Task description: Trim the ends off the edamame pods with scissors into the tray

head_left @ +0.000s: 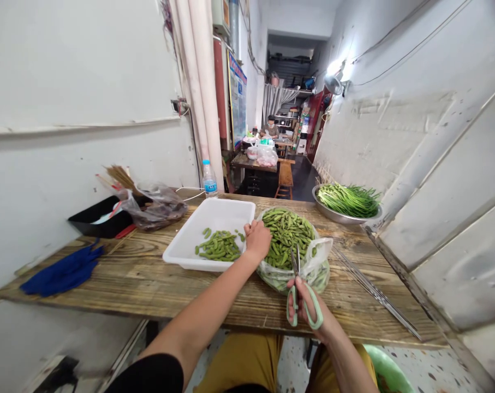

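Observation:
My left hand [257,240] is closed above the gap between the white plastic tray [182,240] and the clear bag of green soybean pods [286,232]. Its fingers curl away from me, so whatever they hold is hidden. A smaller heap of pods [220,246] lies in the tray, with a few near its right wall by my fingers. My right hand [308,305] grips scissors [315,312] with pale green handles. Their blades are parted and point away from me, over the bag's near edge.
On the right lie thin metal skewers [378,295], with a metal bowl [347,219] of long green stalks behind. Leftward are a blue glove [63,270], a black box [94,218] and a plastic bag [159,207]. A water bottle [209,180] stands behind the tray. A person [270,128] sits far back.

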A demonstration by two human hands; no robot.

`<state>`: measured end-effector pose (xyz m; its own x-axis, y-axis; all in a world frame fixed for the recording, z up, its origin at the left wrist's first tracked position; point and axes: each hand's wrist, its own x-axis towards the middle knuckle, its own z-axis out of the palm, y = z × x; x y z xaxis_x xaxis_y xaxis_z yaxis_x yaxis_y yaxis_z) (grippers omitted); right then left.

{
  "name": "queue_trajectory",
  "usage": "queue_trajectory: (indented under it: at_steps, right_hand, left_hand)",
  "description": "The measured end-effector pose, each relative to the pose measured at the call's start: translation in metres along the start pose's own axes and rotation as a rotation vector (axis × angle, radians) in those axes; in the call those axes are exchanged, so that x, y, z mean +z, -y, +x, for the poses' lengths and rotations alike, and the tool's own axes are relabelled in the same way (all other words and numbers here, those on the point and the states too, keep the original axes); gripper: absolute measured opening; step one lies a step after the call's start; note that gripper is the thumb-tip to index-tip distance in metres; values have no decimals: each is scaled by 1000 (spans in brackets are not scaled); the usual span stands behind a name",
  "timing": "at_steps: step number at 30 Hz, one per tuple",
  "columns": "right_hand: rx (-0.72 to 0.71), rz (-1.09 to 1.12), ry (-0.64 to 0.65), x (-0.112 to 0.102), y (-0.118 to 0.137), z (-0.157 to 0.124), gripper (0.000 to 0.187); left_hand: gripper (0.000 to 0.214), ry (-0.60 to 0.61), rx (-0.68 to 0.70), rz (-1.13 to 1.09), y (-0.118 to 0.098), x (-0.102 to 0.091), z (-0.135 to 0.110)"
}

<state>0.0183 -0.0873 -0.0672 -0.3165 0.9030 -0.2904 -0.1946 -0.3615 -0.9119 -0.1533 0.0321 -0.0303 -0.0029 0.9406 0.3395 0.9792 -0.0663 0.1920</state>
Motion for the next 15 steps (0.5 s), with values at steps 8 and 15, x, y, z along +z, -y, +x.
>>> queue_trajectory:
  at_steps: [8,15]
  right_hand:
    - [13,-68,-41,2,3,2,55]
    - [21,-99,-76,8,10,5,57]
  left_hand:
    - [14,-23,-43,-330,-11,-10,-6]
    - [21,339,-14,-910,-16,-2,-26]
